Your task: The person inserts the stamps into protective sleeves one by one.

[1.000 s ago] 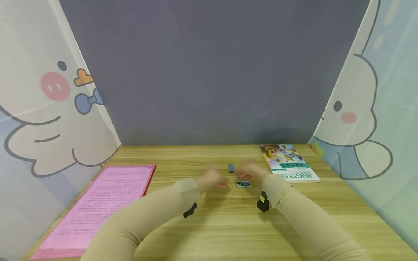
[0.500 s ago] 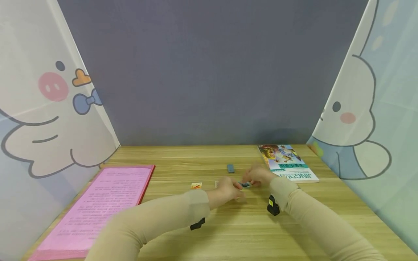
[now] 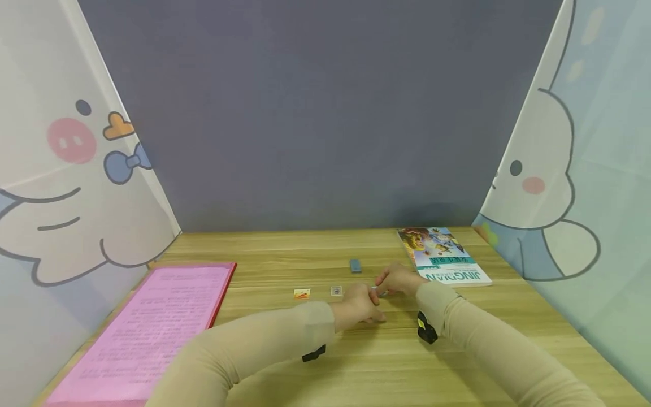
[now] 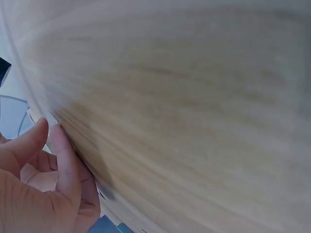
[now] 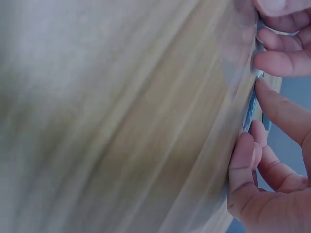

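Observation:
Just right of the middle of the table, my right hand (image 3: 399, 280) has its thumb and index finger at the edges of a small blue stamp (image 5: 250, 111), which lies low along the wood. My left hand (image 3: 357, 302) meets it from the other side, its fingertips right at the stamp's near end in the right wrist view. Most of the stamp is hidden by the fingers in the head view. To the left, an orange-and-yellow stamp (image 3: 302, 294) and a pale, white-bordered stamp (image 3: 336, 290) lie apart in a row.
A small blue-grey block (image 3: 355, 265) lies behind the hands. At the back right is a book (image 3: 450, 257) with a colourful cover. A pink document folder (image 3: 157, 322) with a red edge lies along the left. A grey panel (image 3: 325, 113) stands behind the table.
My left hand has moved right to the blue stamp, uncovering the two stamps on the left. My right hand has come down and settled at the blue stamp. The head view has shifted slightly.

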`<state>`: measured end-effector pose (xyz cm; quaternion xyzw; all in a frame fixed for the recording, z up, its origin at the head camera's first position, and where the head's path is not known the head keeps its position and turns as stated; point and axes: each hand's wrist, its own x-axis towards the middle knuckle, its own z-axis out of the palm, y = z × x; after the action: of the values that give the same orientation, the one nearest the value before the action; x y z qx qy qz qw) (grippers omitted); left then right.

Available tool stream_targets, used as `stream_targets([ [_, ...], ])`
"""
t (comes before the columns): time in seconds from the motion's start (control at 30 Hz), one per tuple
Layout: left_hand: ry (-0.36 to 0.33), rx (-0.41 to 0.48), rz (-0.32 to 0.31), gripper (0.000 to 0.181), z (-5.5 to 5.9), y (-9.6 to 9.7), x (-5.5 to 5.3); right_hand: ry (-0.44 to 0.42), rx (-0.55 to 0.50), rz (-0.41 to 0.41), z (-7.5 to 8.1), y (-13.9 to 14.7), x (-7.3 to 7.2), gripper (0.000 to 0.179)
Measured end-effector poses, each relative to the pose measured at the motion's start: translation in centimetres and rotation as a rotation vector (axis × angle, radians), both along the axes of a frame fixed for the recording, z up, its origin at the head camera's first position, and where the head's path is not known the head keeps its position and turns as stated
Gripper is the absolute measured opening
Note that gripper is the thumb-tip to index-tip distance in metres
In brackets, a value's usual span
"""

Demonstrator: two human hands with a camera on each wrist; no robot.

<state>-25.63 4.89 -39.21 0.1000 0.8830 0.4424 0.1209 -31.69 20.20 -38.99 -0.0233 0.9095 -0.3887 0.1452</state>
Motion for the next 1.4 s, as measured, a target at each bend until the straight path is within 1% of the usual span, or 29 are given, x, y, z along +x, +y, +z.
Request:
stream_targets([
  [0.17, 0.023, -0.017, -0.026, 0.03, -0.1, 0.1, -0.3, 0.006, 0.013, 0.002, 0.1, -0.1, 0.1, 0.02],
  [0.33, 0.046, -0.041, -0.043, 0.026, -0.2, 0.3, -0.2, 0.038, 0.004, 0.019, 0.0, 0.1, 0.2, 0.015],
  [0.43, 0.041, -0.047, -0.048, 0.024, -0.1, 0.2, -0.1, 0.05, -0.018, 0.027, -0.3, 0.1, 0.2, 0.013],
  [0.57, 0.01, -0.032, -0.056, 0.02, 0.0, 0.1, 0.1, 0.05, -0.033, 0.019, -0.5, 0.1, 0.2, 0.014],
  [0.67, -0.001, -0.041, -0.051, 0.02, -0.1, 0.1, 0.1, 0.05, -0.016, 0.011, -0.5, -0.1, 0.5, 0.015],
  [0.8, 0.0, -0.071, -0.044, 0.022, -0.2, 0.3, 0.0, 0.076, 0.037, -0.002, -0.2, -0.6, 1.0, 0.016],
  [0.97, 0.0, -0.086, -0.041, 0.024, -0.3, 0.5, -0.1, 0.107, 0.062, -0.031, 0.0, -0.8, 1.1, 0.017],
  [1.2, 0.001, -0.078, -0.054, 0.022, 0.1, 0.4, 0.1, 0.106, 0.018, -0.07, -0.2, -0.8, 0.8, 0.029],
  [1.33, -0.015, -0.063, -0.073, 0.022, 0.4, 0.2, 0.2, 0.087, -0.01, -0.072, -0.3, -0.9, 0.8, 0.028],
  [1.4, -0.024, -0.071, -0.086, 0.022, 0.6, 0.0, 0.2, 0.074, -0.029, -0.079, -0.3, -0.9, 0.8, 0.025],
])
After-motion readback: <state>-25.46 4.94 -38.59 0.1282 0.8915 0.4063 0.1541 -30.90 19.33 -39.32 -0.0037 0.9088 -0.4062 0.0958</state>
